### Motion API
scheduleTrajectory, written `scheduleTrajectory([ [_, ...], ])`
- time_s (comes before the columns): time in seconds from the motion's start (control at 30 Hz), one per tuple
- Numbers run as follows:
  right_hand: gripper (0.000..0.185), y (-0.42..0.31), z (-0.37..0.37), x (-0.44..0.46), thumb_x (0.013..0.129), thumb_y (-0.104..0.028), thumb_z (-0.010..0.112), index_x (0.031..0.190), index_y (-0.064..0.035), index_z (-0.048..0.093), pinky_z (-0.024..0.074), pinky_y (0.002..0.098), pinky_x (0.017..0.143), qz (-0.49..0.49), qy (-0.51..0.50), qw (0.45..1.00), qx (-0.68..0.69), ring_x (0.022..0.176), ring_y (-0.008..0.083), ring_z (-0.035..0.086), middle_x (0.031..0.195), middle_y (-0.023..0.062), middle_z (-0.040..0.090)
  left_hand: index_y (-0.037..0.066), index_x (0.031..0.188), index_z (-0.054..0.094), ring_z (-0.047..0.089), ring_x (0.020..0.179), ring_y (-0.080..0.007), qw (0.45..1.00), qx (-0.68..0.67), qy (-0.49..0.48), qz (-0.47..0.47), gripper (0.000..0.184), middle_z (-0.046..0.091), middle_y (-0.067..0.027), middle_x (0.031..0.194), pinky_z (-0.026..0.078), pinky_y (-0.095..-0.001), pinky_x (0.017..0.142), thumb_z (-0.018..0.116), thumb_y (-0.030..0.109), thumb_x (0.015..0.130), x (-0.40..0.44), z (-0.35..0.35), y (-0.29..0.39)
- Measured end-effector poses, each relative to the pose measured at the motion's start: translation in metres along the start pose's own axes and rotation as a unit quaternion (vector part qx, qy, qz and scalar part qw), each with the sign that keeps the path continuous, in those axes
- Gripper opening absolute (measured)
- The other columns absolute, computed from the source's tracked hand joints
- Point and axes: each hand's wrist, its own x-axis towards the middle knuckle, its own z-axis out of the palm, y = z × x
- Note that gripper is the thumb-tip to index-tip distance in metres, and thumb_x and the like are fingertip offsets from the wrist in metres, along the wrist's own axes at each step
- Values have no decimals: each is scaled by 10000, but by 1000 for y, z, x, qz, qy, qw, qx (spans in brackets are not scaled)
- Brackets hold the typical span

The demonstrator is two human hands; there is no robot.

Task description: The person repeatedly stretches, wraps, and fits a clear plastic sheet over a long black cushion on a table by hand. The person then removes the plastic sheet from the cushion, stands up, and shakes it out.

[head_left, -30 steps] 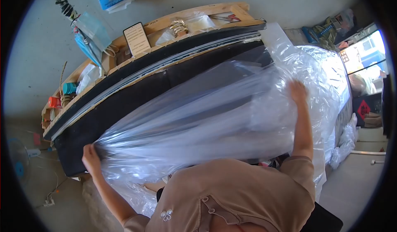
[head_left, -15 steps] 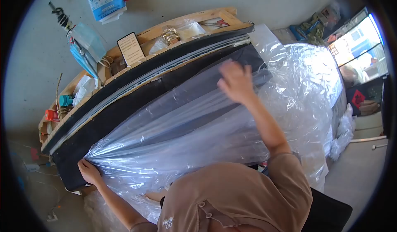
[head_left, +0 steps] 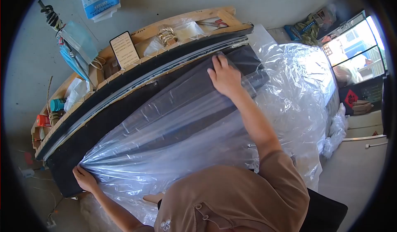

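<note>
Clear plastic film (head_left: pixel 173 124) lies in long folds over a black work surface (head_left: pixel 103 128). At the left end, my left hand (head_left: pixel 86 179) is closed on the gathered edge of the film, and the folds fan out from it. My right hand (head_left: pixel 225 75) rests on the film near the upper right of the black surface, palm down, fingers slightly bent and partly apart. More crumpled film (head_left: pixel 289 104) is heaped to the right of my right forearm.
Behind the work surface, a wooden shelf (head_left: pixel 144 32) holds a phone (head_left: pixel 124 50), a gold-coloured bundle (head_left: pixel 167 35), scissors and a teal-capped container (head_left: pixel 57 104). Masks (head_left: pixel 78 41) hang at the upper left. A black seat (head_left: pixel 326 209) stands at lower right.
My right hand has moved from the film's right side leftward onto its upper part, and has come to rest there. My left hand has shifted slightly left and down in view, still holding the film.
</note>
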Motion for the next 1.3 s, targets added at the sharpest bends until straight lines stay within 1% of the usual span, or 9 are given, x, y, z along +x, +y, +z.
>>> scheduleTrajectory([
  [0.17, 506, 9, -15, -8, 857, -422, 462, 1304, -202, 377, 496, 431, 603, 57, -30, 997, -34, 727, 319, 630, 1281, 176, 433, 80, 1007, 581, 592, 832, -337, 1000, -12, 22, 13, 287, 616, -137, 953, 462, -395, 675, 433, 310, 920, -3, -1, 3],
  [0.3, 446, 20, -31, -53, 775, -250, 603, 1171, -62, 521, 298, 458, 946, -10, 126, 991, -40, 1105, 255, 466, 1268, 107, 462, 66, 998, 585, 597, 826, -332, 999, -35, 10, 31, 280, 618, -142, 953, 463, -382, 679, 442, 292, 918, -2, 4, -4],
  [0.6, 504, 22, -7, -70, 889, -379, 414, 1239, -20, 465, 172, 527, 1043, -74, 1, 997, 34, 1280, 255, 313, 1371, 114, 369, 29, 1046, 507, 580, 838, -370, 999, -23, 47, 16, 263, 593, -196, 936, 465, -403, 657, 430, 259, 945, -37, -30, -53],
  [0.73, 197, 36, 2, -20, 772, -184, 609, 947, -101, 639, 385, 370, 810, -33, 139, 989, 49, 944, 210, 541, 1134, 27, 561, 35, 1079, 472, 582, 837, -383, 997, -17, 75, -8, 286, 588, -213, 951, 467, -436, 623, 405, 281, 951, -61, -31, -58],
  [0.93, 62, 50, -24, 14, 792, -164, 558, 785, -112, 591, 377, 417, 725, -62, 106, 989, 85, 837, 284, 524, 814, 60, 558, 7, 1101, 574, 593, 911, -240, 984, -106, 141, 23, 285, 604, -151, 1052, 472, -309, 790, 472, 213, 931, -68, -29, -54],
  [1.07, 143, 28, -82, 32, 908, -135, 447, 983, -45, 529, 379, 382, 816, -49, 426, 892, 141, 845, 324, 533, 876, 117, 586, 1, 1127, 493, 543, 992, -213, 705, -646, 73, -284, 272, 560, -141, 1158, 422, -347, 903, 447, 119, 887, -15, -32, -13],
  [1.1, 155, 33, -68, 36, 912, -149, 440, 995, -43, 516, 402, 409, 777, -24, 342, 925, 163, 837, 347, 551, 883, 145, 591, 2, 1099, 520, 555, 949, -212, 731, -609, 95, -293, 251, 588, -124, 1065, 437, -337, 876, 445, 107, 883, -4, -29, 3],
  [1.13, 168, 45, -45, 39, 916, -163, 432, 1007, -41, 502, 425, 436, 739, 0, 260, 949, 177, 829, 369, 570, 889, 174, 596, 12, 1048, 555, 560, 890, -197, 934, -323, 95, -120, 216, 589, -101, 953, 442, -310, 826, 448, 92, 878, 6, 9, -32],
  [1.3, 224, 101, 43, 64, 876, -237, 481, 1035, -93, 543, 442, 468, 722, 101, 119, 976, 150, 852, 385, 570, 926, 188, 592, 66, 980, 562, 597, 781, -329, 966, -224, 121, -35, 197, 612, -176, 863, 459, -390, 713, 452, 212, 908, 41, 44, 63],
])
